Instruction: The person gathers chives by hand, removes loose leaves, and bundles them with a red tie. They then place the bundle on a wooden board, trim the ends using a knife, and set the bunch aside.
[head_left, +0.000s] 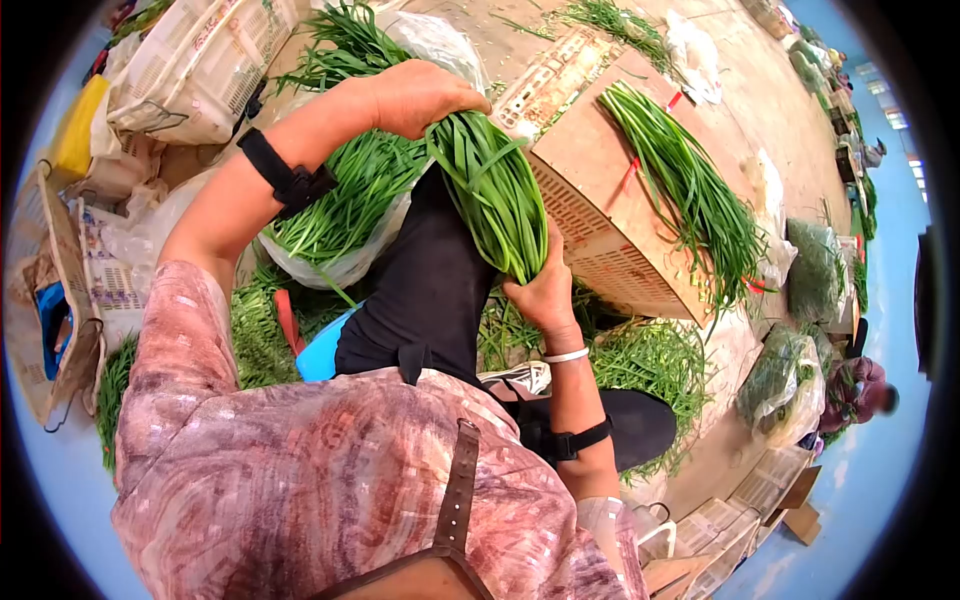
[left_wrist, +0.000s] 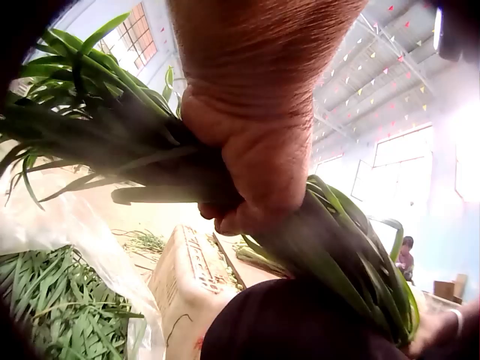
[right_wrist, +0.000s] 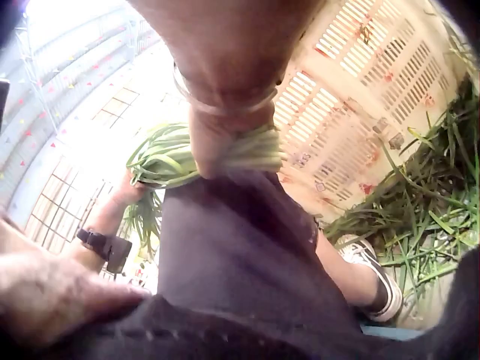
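A thick bunch of garlic chives (head_left: 492,195) lies across the dark-trousered thigh, its leaves bent downward. My left hand (head_left: 425,97) grips the leafy far part; in the left wrist view, curled fingers (left_wrist: 262,191) wrap around the leaves. Near the pale cut ends, my right hand (head_left: 545,285) holds the stems, and the right wrist view shows the white stalks (right_wrist: 251,150) poking out past it. Another bunch of chives (head_left: 685,185), bound with red ties, rests on a board (head_left: 575,150) atop an upturned crate. Loose chives (head_left: 365,185) fill a plastic bag left of the thigh.
The plastic crate (right_wrist: 322,142) stands right of the knee. Trimmed leaves (head_left: 650,375) cover the floor around the feet. Stacked crates (head_left: 200,75) are at upper left. Filled plastic bags (head_left: 780,385) and another person (head_left: 855,395) are at the right.
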